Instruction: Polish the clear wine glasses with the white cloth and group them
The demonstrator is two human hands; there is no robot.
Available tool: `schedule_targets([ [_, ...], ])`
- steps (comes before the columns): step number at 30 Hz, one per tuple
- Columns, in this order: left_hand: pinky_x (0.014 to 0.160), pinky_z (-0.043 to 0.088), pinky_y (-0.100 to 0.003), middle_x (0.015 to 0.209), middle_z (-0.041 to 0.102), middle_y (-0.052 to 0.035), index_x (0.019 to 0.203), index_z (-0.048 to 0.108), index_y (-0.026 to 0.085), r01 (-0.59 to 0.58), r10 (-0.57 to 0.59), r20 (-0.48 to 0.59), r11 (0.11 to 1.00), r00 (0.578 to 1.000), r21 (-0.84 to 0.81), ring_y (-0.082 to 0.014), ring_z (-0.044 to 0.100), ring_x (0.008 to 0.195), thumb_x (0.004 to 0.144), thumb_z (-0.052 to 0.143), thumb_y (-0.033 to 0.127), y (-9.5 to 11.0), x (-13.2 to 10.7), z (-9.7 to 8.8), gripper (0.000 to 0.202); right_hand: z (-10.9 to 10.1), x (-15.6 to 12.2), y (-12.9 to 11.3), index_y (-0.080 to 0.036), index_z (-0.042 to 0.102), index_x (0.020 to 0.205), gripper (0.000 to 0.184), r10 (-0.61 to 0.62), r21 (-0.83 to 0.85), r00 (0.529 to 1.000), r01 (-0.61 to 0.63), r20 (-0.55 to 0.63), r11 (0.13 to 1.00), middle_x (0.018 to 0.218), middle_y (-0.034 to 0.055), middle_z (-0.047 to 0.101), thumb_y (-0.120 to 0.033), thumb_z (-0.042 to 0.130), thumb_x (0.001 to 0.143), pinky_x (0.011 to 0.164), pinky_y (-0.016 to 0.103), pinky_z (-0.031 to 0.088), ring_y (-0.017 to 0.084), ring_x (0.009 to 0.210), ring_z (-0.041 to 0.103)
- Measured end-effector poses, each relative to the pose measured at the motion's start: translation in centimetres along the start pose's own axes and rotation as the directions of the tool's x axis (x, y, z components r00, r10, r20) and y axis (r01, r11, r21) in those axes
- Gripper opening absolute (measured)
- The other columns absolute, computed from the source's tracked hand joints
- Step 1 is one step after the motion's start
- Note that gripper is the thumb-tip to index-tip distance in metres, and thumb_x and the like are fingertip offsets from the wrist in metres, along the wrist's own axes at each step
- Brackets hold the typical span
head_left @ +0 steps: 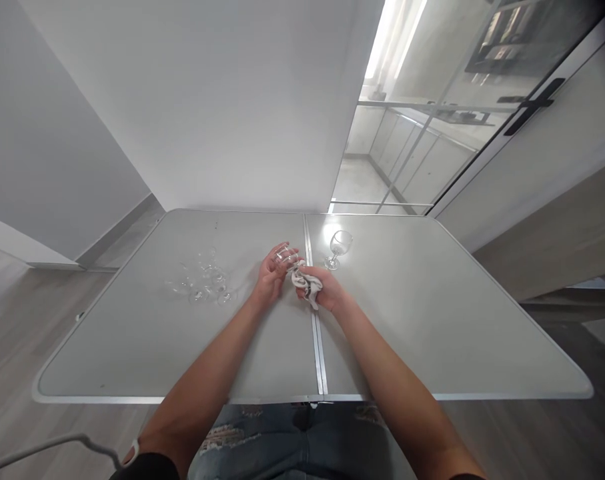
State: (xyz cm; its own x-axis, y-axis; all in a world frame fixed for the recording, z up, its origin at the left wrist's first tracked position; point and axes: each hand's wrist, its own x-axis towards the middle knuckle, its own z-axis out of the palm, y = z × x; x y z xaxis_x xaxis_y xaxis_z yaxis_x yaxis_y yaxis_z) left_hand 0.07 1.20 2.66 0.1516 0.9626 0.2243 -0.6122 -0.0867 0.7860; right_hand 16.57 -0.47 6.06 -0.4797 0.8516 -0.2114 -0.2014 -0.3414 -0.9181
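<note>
The person is sitting or standing at the near edge of a grey folding table point(432, 320), with both bare forearms reaching out over it. The left hand point(268, 279) is curling around a small clear glass point(285, 256), its fingers wrapping the bowl from the left and from behind, so the glass is being held just above the tabletop near the middle, tilting towards the right. The right hand point(328, 291) is closing on a crumpled pale cloth point(306, 284), gripping it in a loose fist, and the far end of the cloth is touching the glass at its mouth. The two hands are working close together, right over the metal seam point(316, 333) that is running from near to far down the centre of the table.

Just beyond the right hand, on the right half of the table, a stemmed wine glass point(339, 248) is standing upright by itself. On the left half, a cluster of other clear glasses point(205, 280) is standing together, well apart from the hands; their exact number is hard to tell.

Ripped blue jeans point(302, 440) are showing below the near edge. A plain white wall point(207, 100) is rising behind the table, and a glass door point(432, 120) is reflecting light at the far right.
</note>
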Motion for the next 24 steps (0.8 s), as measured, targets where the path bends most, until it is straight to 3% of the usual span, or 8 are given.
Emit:
schedule_targets([
  [4, 0.100, 0.053, -0.044, 0.133, 0.066, -0.0177, 0.131, 0.060, 0.020, 0.008, -0.008, -0.005, 1.000, 1.000, -0.009, -0.0298, 0.072, 0.109, 0.072, 0.089, 0.046, 0.1, 0.0, 0.1, 0.070, 0.0, 0.1, 0.3, -0.019, 0.059, 0.079, 0.034, 0.047, 0.105, 0.998, -0.050, 0.029, 0.993, 0.066, 0.0000, 0.055, -0.052, 0.068, 0.081, 0.055, 0.030, 0.044, 0.014, 0.052, 0.050],
  [6, 0.099, 0.053, -0.044, 0.135, 0.065, -0.0179, 0.130, 0.060, 0.020, 0.014, -0.014, -0.028, 1.000, 1.000, -0.002, -0.0306, 0.071, 0.112, 0.073, 0.089, 0.046, 0.0, 0.1, 0.0, 0.069, 0.5, 0.2, 0.6, -0.019, 0.061, 0.080, 0.031, -0.096, -0.156, 0.988, 0.077, -0.122, 0.985, 0.067, 0.0010, 0.058, -0.050, 0.068, 0.080, 0.056, 0.029, 0.043, 0.015, 0.056, 0.052],
  [9, 0.102, 0.052, -0.044, 0.135, 0.065, -0.0173, 0.128, 0.059, 0.021, -0.018, 0.019, -0.061, 1.000, 0.998, 0.008, -0.0310, 0.070, 0.115, 0.070, 0.091, 0.043, -0.2, 0.3, -0.3, 0.070, 1.3, 0.4, 1.0, -0.021, 0.063, 0.083, 0.021, -0.423, -0.639, 0.864, 0.166, -0.273, 0.751, 0.072, 0.0019, 0.061, -0.041, 0.069, 0.077, 0.062, 0.027, 0.041, 0.018, 0.067, 0.055],
  [11, 0.103, 0.051, -0.044, 0.134, 0.066, -0.0169, 0.128, 0.059, 0.022, -0.030, 0.031, -0.071, 0.999, 0.997, 0.012, -0.0308, 0.070, 0.116, 0.070, 0.092, 0.042, -0.3, 0.4, -0.3, 0.070, 1.4, 0.4, 1.0, -0.022, 0.062, 0.081, 0.019, -0.482, -0.726, 0.828, 0.142, -0.285, 0.673, 0.071, 0.0017, 0.060, -0.039, 0.069, 0.076, 0.064, 0.027, 0.040, 0.018, 0.070, 0.055],
  [15, 0.100, 0.054, -0.044, 0.133, 0.066, -0.0177, 0.128, 0.059, 0.020, 0.003, -0.003, -0.040, 1.000, 0.999, -0.006, -0.0304, 0.071, 0.112, 0.073, 0.089, 0.044, -0.1, 0.2, -0.3, 0.068, 0.7, 0.4, 0.6, -0.020, 0.061, 0.080, 0.028, -0.110, -0.238, 0.982, 0.071, -0.156, 0.969, 0.069, 0.0012, 0.058, -0.047, 0.068, 0.078, 0.058, 0.029, 0.045, 0.016, 0.060, 0.052],
  [19, 0.100, 0.053, -0.044, 0.133, 0.066, -0.0177, 0.130, 0.059, 0.020, 0.015, -0.016, -0.008, 1.000, 1.000, -0.014, -0.0292, 0.072, 0.110, 0.073, 0.089, 0.042, 0.0, 0.1, -0.1, 0.069, 0.0, 0.4, 0.6, -0.020, 0.058, 0.081, 0.035, 0.060, 0.134, 0.997, -0.065, 0.045, 0.989, 0.069, 0.0008, 0.056, -0.054, 0.066, 0.080, 0.056, 0.032, 0.047, 0.014, 0.054, 0.048],
  [22, 0.099, 0.054, -0.043, 0.135, 0.065, -0.0174, 0.130, 0.059, 0.020, 0.017, -0.017, -0.030, 1.000, 0.999, -0.010, -0.0298, 0.071, 0.112, 0.073, 0.089, 0.043, 0.1, 0.2, -0.1, 0.068, 0.3, 0.5, 0.9, -0.020, 0.059, 0.081, 0.033, -0.121, -0.186, 0.980, 0.091, -0.158, 0.978, 0.068, 0.0014, 0.058, -0.052, 0.066, 0.081, 0.057, 0.030, 0.045, 0.017, 0.058, 0.053],
  [24, 0.100, 0.053, -0.043, 0.135, 0.065, -0.0166, 0.129, 0.058, 0.021, -0.001, 0.000, -0.042, 1.000, 0.999, -0.006, -0.0304, 0.070, 0.115, 0.072, 0.090, 0.042, 0.0, 0.2, -0.2, 0.069, 0.7, 0.5, 1.0, -0.021, 0.061, 0.082, 0.025, -0.350, -0.555, 0.905, 0.167, -0.241, 0.815, 0.069, 0.0014, 0.059, -0.046, 0.067, 0.081, 0.060, 0.029, 0.043, 0.018, 0.063, 0.054],
])
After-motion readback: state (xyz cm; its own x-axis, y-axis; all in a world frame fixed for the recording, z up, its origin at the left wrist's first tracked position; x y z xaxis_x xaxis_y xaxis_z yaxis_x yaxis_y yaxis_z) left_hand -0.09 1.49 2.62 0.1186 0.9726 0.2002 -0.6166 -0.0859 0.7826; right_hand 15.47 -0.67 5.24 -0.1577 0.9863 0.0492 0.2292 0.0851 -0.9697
